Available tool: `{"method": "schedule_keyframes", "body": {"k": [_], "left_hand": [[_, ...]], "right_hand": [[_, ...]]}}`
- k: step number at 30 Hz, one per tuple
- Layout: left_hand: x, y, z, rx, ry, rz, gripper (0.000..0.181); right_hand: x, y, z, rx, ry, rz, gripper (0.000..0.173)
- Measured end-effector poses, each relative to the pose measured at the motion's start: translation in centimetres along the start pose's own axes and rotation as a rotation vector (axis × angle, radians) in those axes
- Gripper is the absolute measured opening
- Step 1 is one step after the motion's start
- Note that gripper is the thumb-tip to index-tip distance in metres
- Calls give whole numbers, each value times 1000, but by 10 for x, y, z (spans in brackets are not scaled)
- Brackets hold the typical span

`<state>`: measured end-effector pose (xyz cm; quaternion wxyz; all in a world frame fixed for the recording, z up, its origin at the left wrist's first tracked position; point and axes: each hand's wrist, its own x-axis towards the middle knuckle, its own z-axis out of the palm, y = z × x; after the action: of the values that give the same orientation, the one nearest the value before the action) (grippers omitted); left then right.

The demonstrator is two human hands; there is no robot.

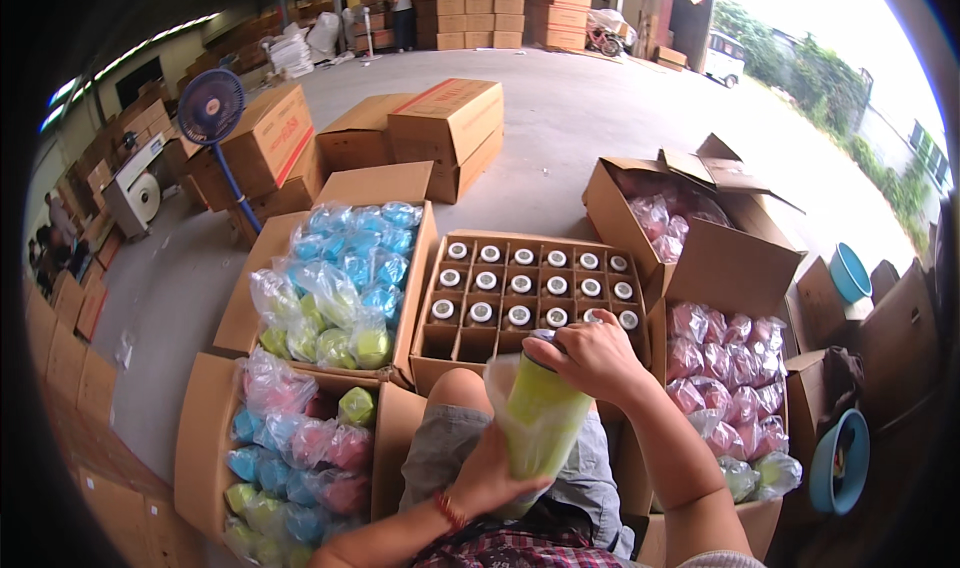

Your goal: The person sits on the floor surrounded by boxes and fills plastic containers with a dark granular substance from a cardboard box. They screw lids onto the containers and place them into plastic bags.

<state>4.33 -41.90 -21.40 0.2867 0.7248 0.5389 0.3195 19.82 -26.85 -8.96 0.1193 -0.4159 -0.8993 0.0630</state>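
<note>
Above my lap is a lime-green cylindrical bottle [541, 422] in a clear plastic bag [501, 379]. My left hand [491, 463] supports its lower side, and a red bracelet circles that wrist. Up at the bottle's top end, my right hand [596, 354] grips around the dark rim, hiding most of the lid. The bottle leans, its top away from me. Just beyond it stands a divided carton [478, 349] with rows of bottles under white caps [520, 284]. The right hand overlaps this carton's near right corner in the view.
Cartons of bagged blue and green items [356, 268], mixed colours [300, 455] and pink items [724, 380] flank me. Another open carton [630, 227] stands behind right. Blue basins [838, 459] are at far right. A standing fan [212, 107] and closed cartons [450, 137] are ahead.
</note>
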Motion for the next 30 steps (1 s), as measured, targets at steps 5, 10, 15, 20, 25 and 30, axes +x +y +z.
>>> {"method": "schedule_keyframes", "body": {"k": [5, 10, 15, 20, 25, 30], "left_hand": [[-110, -18, 26, 416, -153, -55, 66], [-48, 14, -80, -223, -67, -260, 40], [61, -20, -118, -291, 235, 33, 61], [130, -70, -78, -837, -174, 126, 38], [134, -45, -84, -703, -168, 16, 37], [149, 32, -89, 139, 42, 168, 47]], "right_hand": [[8, 1, 11, 54, -40, 39, 62], [15, 5, 22, 404, 11, -17, 49], [47, 44, 58, 1147, -117, -309, 44], [44, 71, 95, 1443, -170, -181, 44], [40, 30, 30, 620, 71, -203, 29], [62, 72, 163, 2133, 288, -432, 43]]}}
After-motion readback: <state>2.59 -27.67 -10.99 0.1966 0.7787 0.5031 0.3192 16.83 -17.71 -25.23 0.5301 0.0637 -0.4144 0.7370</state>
